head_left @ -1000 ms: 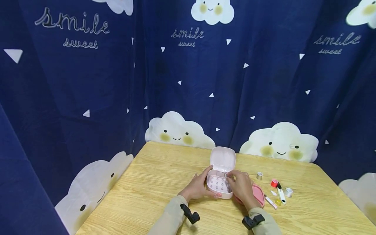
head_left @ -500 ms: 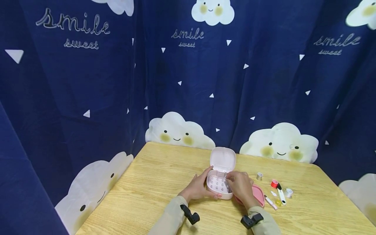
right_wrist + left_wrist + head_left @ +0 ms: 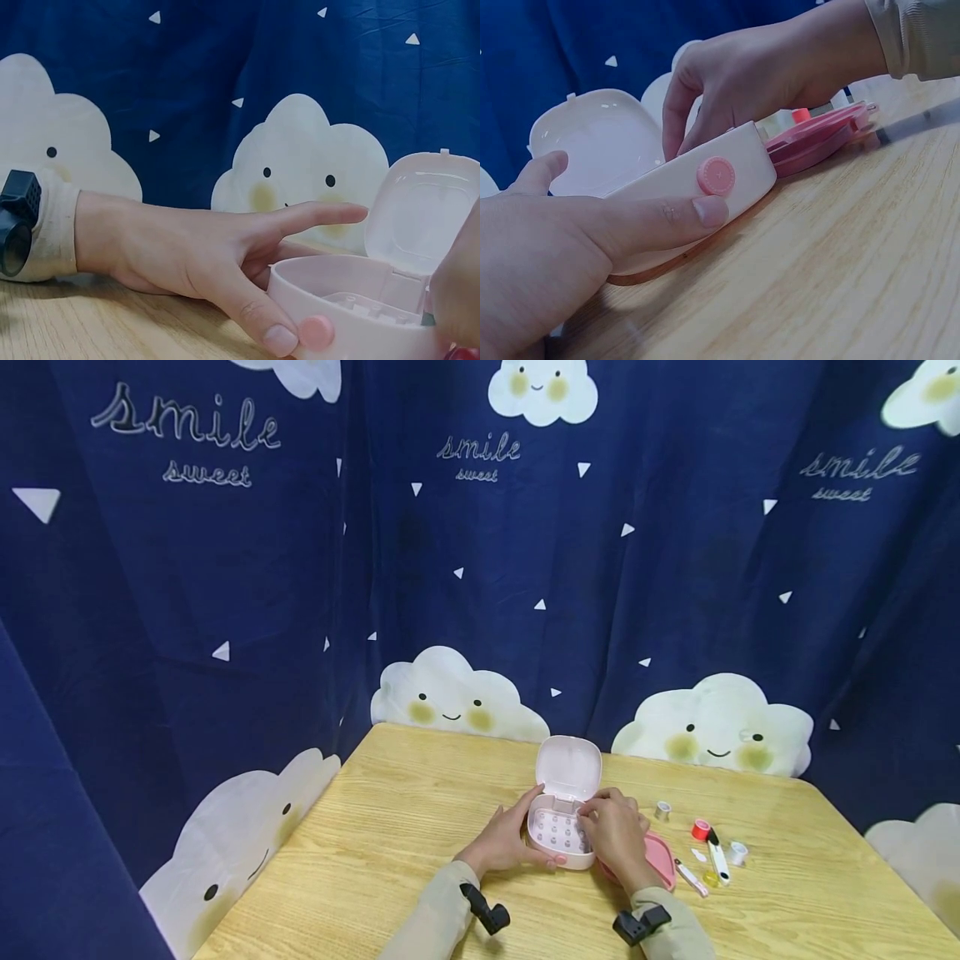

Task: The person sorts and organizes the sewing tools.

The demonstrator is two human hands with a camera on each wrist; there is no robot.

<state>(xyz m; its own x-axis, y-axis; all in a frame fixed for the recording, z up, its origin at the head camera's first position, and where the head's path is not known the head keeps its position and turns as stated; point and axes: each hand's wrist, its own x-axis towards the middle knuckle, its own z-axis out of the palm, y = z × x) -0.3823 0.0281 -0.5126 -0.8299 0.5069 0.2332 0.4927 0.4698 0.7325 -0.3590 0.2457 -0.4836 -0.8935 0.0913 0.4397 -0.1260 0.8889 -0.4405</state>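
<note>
A pale pink sewing box (image 3: 561,860) stands on the table with its lid (image 3: 568,767) raised. Rows of small pegs (image 3: 553,828) cover its floor. My left hand (image 3: 504,839) grips the box's left side; in the left wrist view its thumb lies along the front, just under a round pink button (image 3: 716,175). My right hand (image 3: 617,833) reaches into the right rear of the box, fingertips pinched together. They hold a small thread spool, mostly hidden by the fingers; a grey-green bit (image 3: 428,319) shows beside them in the right wrist view.
A darker pink tray (image 3: 660,858) lies beneath my right forearm. Right of it are a grey spool (image 3: 662,810), a red spool (image 3: 701,829), a white spool (image 3: 738,853), a black-and-white tool (image 3: 717,858), a slim pale tool (image 3: 692,878) and a yellow item (image 3: 711,878).
My right fingers have tilted slightly and stay inside the box; the spool's pale round end, visible earlier, is now mostly covered. The left hand and box have stayed in place.
</note>
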